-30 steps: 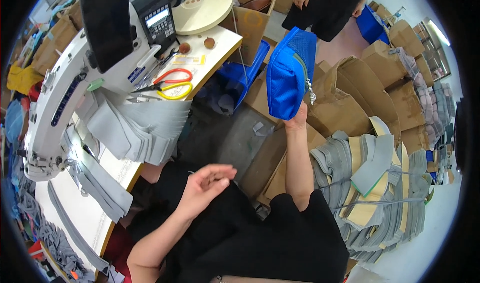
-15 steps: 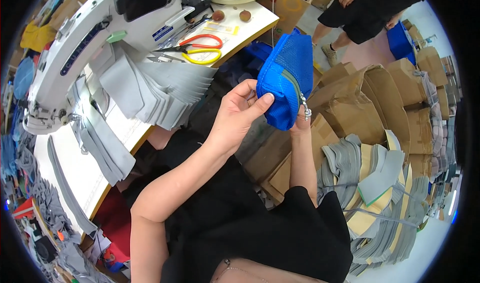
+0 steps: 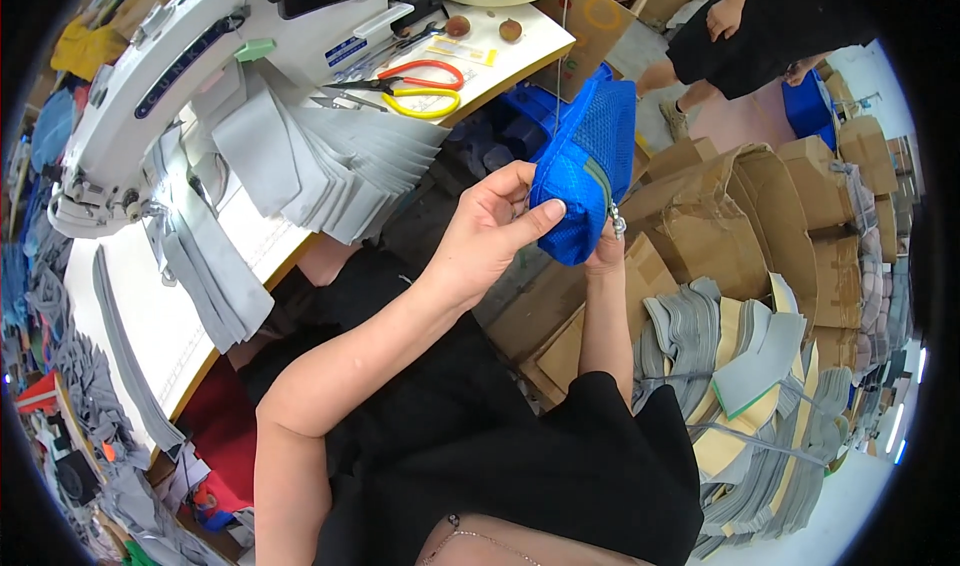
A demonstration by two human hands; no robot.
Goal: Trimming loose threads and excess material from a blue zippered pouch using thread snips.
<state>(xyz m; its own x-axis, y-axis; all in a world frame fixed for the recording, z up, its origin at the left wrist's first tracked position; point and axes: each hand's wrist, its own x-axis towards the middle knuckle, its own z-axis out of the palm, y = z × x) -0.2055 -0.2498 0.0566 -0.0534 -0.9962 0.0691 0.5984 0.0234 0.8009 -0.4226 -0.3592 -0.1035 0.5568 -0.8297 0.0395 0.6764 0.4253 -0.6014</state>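
Fingers (image 3: pixel 506 180) grip a blue pouch (image 3: pixel 574 188) (zippered) between white table (image 3: pixel 160 316) and cartons (image 3: pixel 695 218).

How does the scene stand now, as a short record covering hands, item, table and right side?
Left hand: thumb and fingers pinching the blue pouch at its left edge
Right hand: at the pouch's lower right, fingers mostly hidden
Pouch: olive zip, silvery pull
Table: red-and-yellow-handled scissors, fanned grey pieces, sewing machine
Right side: tied grey-and-cream bundle, cardboard boxes
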